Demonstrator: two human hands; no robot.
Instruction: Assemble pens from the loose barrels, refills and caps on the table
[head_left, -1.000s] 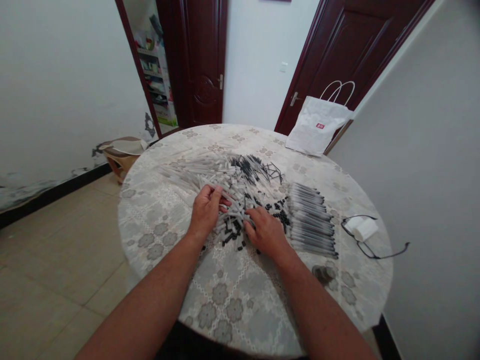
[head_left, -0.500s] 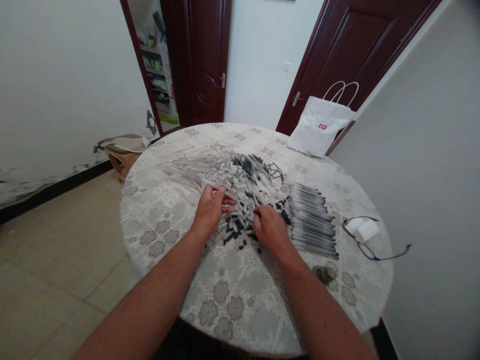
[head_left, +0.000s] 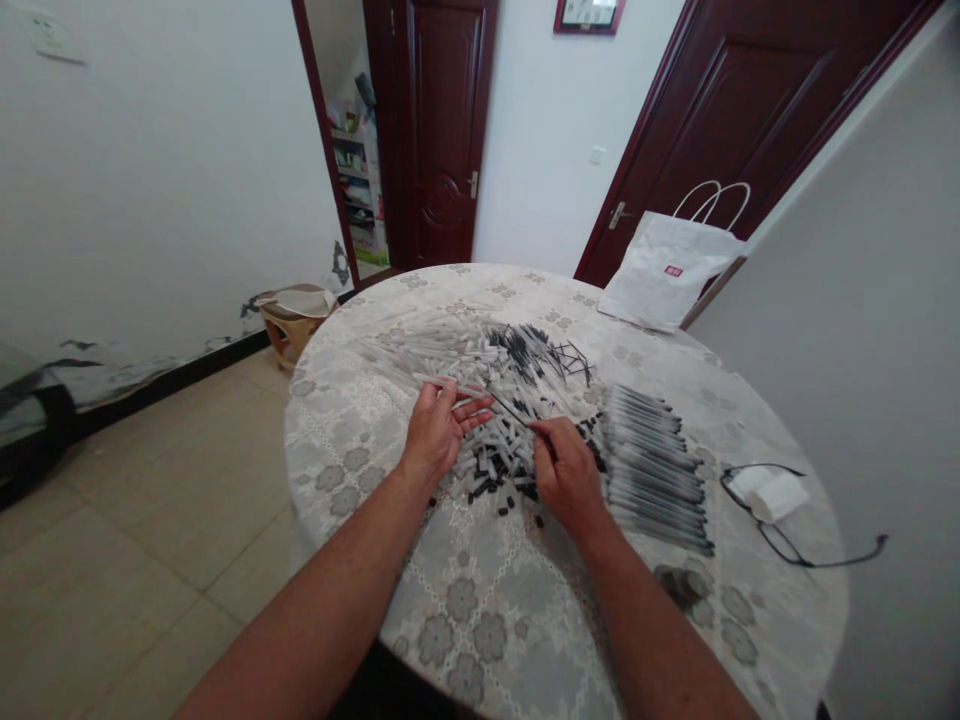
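Note:
My left hand (head_left: 437, 430) is over the near left of the pile, its thumb and a finger pinched on a translucent pen barrel (head_left: 466, 388), the other fingers spread. From my right hand (head_left: 568, 470) a thin black pen refill (head_left: 510, 405) points up and left toward the barrel's end; I cannot tell whether they touch. Below both hands lie loose whitish pen parts (head_left: 507, 440) and small black caps (head_left: 491, 487). Behind are clear barrels (head_left: 394, 352) and a bunch of dark refills (head_left: 517, 350). Pens with dark ends (head_left: 656, 470) are laid in a row beside my right hand.
A patterned cloth covers the round table (head_left: 465, 600). At the right are eyeglasses (head_left: 784, 540), a white folded wad (head_left: 776, 492) and a blurred dark object (head_left: 682, 587). A white paper bag (head_left: 667, 270) stands at the back right. A stool (head_left: 292, 325) is beyond the table's left edge.
The view has shifted, so the table sits further right and lower. My right hand now shows a black refill, extended toward the barrel. My left fingers have spread while keeping the barrel.

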